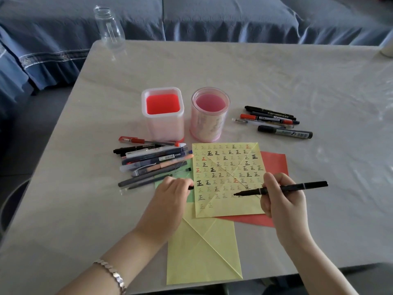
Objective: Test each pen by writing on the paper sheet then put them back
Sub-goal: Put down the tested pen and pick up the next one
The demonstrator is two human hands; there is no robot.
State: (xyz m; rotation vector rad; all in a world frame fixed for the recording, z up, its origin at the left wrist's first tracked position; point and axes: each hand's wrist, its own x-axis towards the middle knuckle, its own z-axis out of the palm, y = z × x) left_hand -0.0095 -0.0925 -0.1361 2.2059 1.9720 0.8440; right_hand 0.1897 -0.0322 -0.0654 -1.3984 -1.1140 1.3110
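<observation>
The yellow paper sheet [228, 179] lies flat, filled with rows of 正 marks. A black pen [280, 188] slants over its lower right, tip on the paper, with the cap [191, 187] at its left edge. A square holder [162, 113] and a round holder [210, 112] stand just behind the sheet, a pile of pens [153, 160] lies just left of it, and a smaller group [276, 121] lies beyond its far right corner.
</observation>
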